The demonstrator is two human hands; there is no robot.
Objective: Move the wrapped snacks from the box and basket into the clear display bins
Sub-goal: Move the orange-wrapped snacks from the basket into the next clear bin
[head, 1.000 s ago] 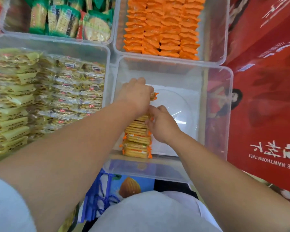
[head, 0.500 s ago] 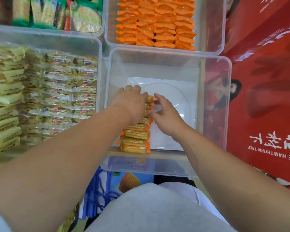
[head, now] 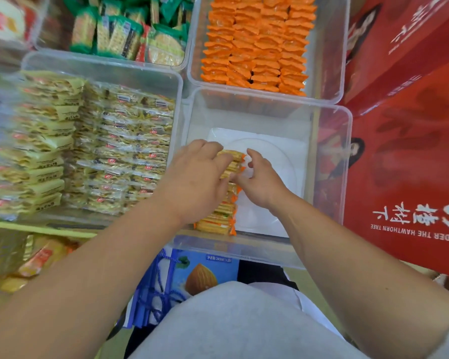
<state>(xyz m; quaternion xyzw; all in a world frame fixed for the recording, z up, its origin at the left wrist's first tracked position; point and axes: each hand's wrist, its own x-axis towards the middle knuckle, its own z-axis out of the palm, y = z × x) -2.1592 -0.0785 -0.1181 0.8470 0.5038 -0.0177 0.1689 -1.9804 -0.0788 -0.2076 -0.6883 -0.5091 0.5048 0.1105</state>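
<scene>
Hands have drawn together, left hand point(head: 195, 182) and right hand point(head: 259, 182) gripping the far cracker packs point(head: 230, 164), squaring a first row in the clear bin point(head: 257, 247).

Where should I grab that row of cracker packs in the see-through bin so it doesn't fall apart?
Come from above, since the clear bin's walls block the sides. The row of cracker packs stands on edge, face to face, so it is probably best to squeeze its near and far ends together with flat fingers. The left hand and right hand hold its far part.
</scene>
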